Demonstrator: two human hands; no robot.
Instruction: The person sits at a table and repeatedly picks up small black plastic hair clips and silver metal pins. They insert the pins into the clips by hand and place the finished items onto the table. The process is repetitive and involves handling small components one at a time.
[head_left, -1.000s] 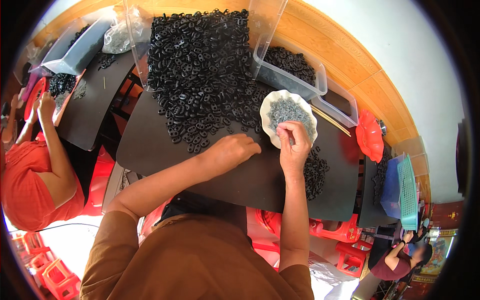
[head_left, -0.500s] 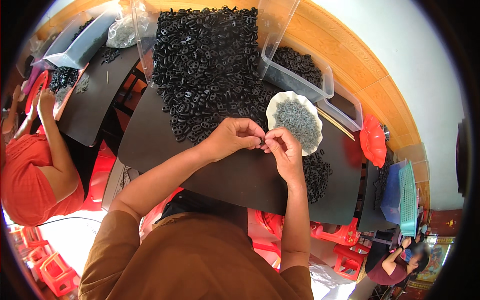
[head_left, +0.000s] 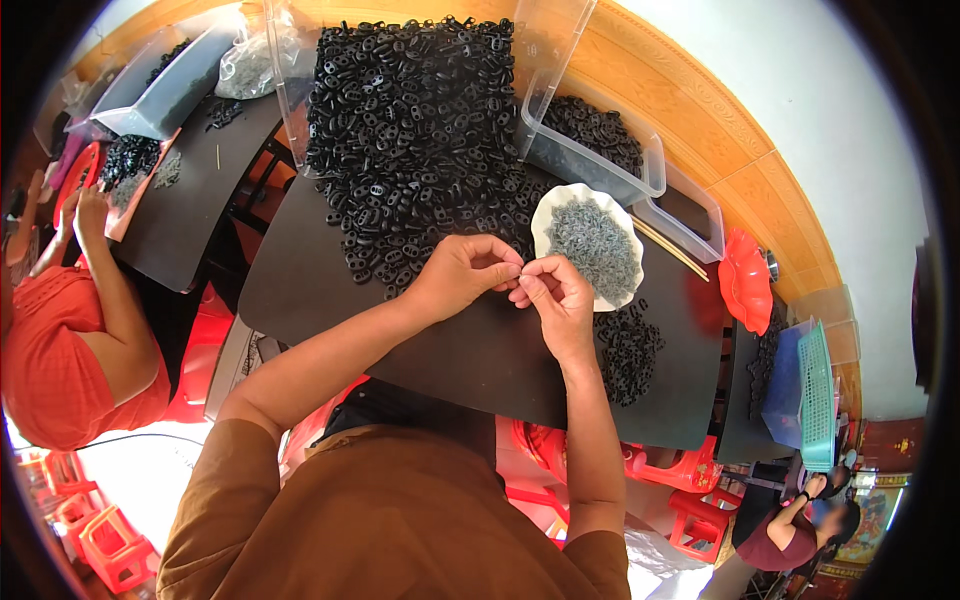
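Above the dark table (head_left: 470,355), my left hand (head_left: 453,282) and my right hand (head_left: 558,308) meet with thumbs and fingertips pinched together. Between them is a small black plastic piece, almost wholly covered by the fingers. Beyond my left hand spreads a big heap of black oval plastic pieces with holes (head_left: 415,140), spilling from a clear bin lying on its side. A white scalloped dish (head_left: 544,212) stands just past my right hand, filled with tiny grey translucent parts (head_left: 592,248). Right of my right wrist lies a smaller pile of black pieces (head_left: 630,362).
Clear tubs (head_left: 640,182) line the wall, one holding black pieces. Chopsticks (head_left: 672,248) lie beside the dish, near a red scalloped dish (head_left: 746,282). A teal basket (head_left: 816,400) stands at right. A person in red (head_left: 85,350) works at a table on the left; red stools stand below.
My fingers have closed tighter together, and the black piece that showed between them is now mostly hidden. My right hand has shifted slightly left.
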